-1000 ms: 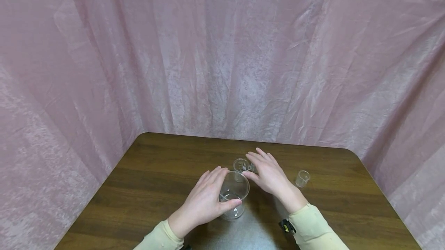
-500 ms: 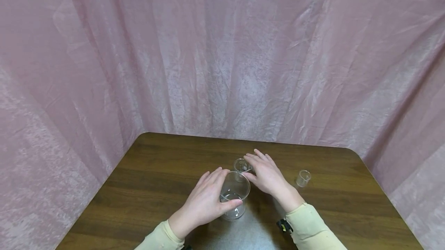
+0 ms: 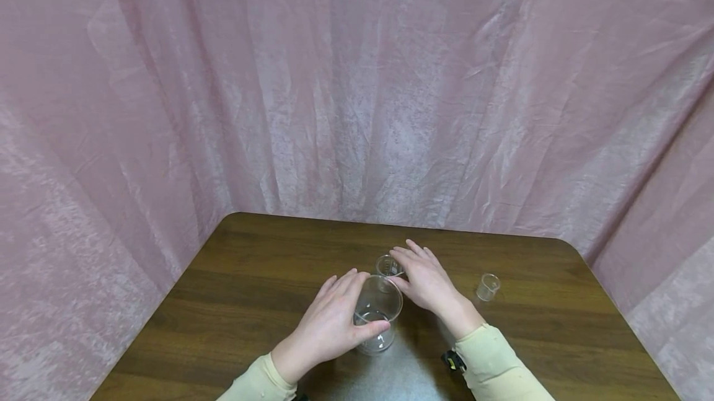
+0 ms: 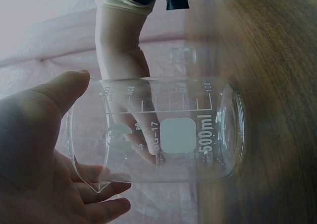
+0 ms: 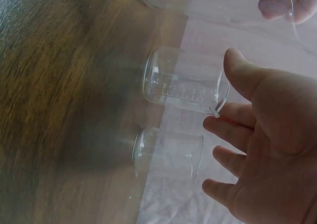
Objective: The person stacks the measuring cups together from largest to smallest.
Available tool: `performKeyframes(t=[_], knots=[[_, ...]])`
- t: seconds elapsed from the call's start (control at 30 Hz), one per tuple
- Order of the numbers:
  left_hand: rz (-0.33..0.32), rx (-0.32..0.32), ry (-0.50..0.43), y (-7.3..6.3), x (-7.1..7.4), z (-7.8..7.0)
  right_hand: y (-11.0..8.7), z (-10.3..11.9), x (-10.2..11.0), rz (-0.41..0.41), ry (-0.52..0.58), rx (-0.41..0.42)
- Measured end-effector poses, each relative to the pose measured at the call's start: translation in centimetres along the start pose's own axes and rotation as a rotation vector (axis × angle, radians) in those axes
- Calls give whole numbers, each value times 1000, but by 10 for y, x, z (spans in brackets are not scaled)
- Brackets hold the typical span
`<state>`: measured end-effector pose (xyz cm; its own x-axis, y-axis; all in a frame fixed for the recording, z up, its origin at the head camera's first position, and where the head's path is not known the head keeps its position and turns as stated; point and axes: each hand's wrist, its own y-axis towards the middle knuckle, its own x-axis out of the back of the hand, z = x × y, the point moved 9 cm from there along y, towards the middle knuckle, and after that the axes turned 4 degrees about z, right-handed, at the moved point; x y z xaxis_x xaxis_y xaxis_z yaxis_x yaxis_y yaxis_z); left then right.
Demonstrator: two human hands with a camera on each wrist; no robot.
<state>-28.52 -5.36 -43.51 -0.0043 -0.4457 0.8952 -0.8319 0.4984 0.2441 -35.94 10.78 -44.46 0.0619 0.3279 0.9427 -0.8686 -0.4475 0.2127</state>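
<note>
Fingers and thumb of the left hand (image 3: pixel 330 319) are spread wide and curved round the rim of a large glass beaker (image 4: pixel 178 135) marked 500ml, which stands upright beneath them on the wooden table (image 3: pixel 251 264). The right hand (image 3: pixel 428 283), parted less widely, pinches the rim of a medium beaker (image 5: pixel 183 85) between the thumb and nearest fingers, spout beside a fingertip; its two outer fingers spread apart. A third beaker (image 5: pixel 168 157) stands near those outer fingertips. Right of all the right fingers sits a small beaker (image 3: pixel 488 288). Beyond the fingertips hangs a pink curtain (image 3: pixel 357 110).
</note>
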Motion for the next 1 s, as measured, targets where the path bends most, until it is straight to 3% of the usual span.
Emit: performKeyframes(t=[1.0], knots=[[7,8,-4,0,0,0,4,-3,-2,-50,53,12]])
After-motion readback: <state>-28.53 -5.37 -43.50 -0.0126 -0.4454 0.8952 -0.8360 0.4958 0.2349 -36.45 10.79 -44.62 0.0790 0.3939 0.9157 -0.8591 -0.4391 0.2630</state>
